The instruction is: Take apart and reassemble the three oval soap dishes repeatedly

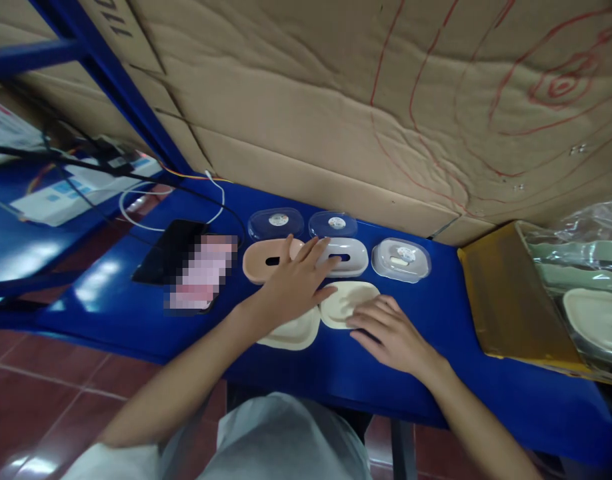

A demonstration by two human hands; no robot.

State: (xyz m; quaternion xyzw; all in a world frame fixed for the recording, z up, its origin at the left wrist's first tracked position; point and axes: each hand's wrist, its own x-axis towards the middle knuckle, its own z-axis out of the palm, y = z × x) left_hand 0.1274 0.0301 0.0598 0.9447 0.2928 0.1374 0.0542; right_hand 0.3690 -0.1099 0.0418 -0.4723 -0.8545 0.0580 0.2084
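The left hand point(295, 283) lies palm down with its fingers spread wide, reaching across two slotted oval containers on the blue counter point(451, 300); the peach container point(256, 263) is under its fingers on the left, its right end partly covered, and the white container point(359, 260) is just to the right, its left end below the fingertips; whether those fingers press on either one or only hover over them, I cannot tell; the left thumb points out toward the upper left edge of the farther cream piece point(339, 310), a shallow oval with a raised rim; the right hand point(393, 337) is at the right edge of that same piece, its fingers loosely bent and its fingertips over the rim, and I cannot tell whether it grips or simply rests there; the nearer cream piece point(296, 333) lies flat below the left wrist, partly hidden by it, close beside the other; behind the peach and white containers lie a left clear cover point(261, 223) and a right clear cover point(321, 223), each with a round label; a covered container point(401, 267) stands right of the white one, beyond the right hand and apart from it; a phone point(203, 273), its screen blurred out, lies to the left of the left hand, beside a dark tablet point(159, 257); well to the right, a cardboard box point(516, 320) holds pale green pieces point(576, 275)
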